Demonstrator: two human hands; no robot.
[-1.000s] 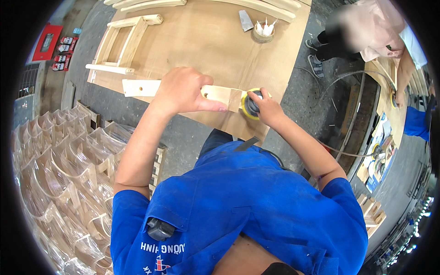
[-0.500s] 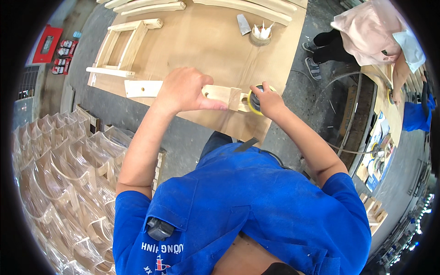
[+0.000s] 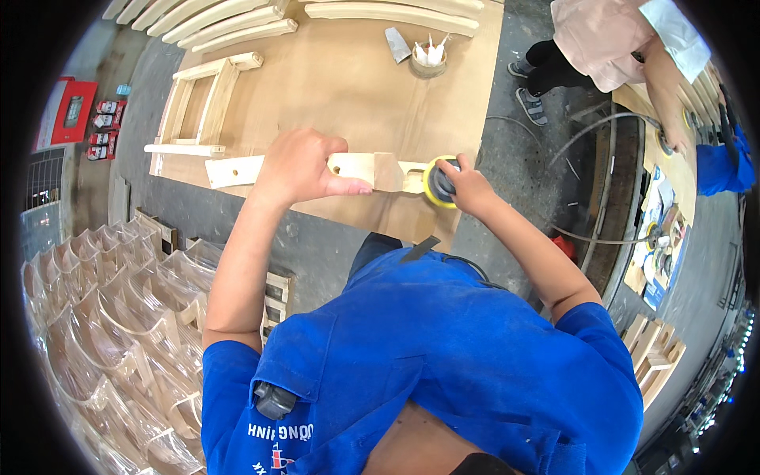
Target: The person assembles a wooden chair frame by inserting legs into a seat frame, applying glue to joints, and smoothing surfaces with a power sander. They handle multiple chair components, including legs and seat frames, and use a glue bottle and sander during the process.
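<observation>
Nearest me, a blue shirt point(image 3: 443, 340), both bare forearms reaching out over the table's near edge. Left hand point(image 3: 305, 166) clasped on a long wooden piece point(image 3: 351, 169), thumb along the near side, other fingers over the far side; same grip as 1 second ago. Right hand point(image 3: 473, 190) curled around a round sander point(image 3: 438, 187), dark body, yellow rim. The change: the sander has slid outward from the darker joint block, so more bare wood shows between the 2, with a slot or recess in it. My reading: work is concentrated on that right end, with the hold on the other side keeping the piece steady. Piece lies crosswise near the table edge, 2 holes visible along it; whether it rests on the table point(image 3: 332, 87) or is held just above, I cannot tell. Contact between sander and wood: hidden. Farther across the top, a wooden frame point(image 3: 184, 149) to the left, a cup point(image 3: 428, 70) of white nozzles beside a flat scraper point(image 3: 398, 45), then long curved slats point(image 3: 392, 15). Off right, a co-worker point(image 3: 602, 39) bends over another bench.
</observation>
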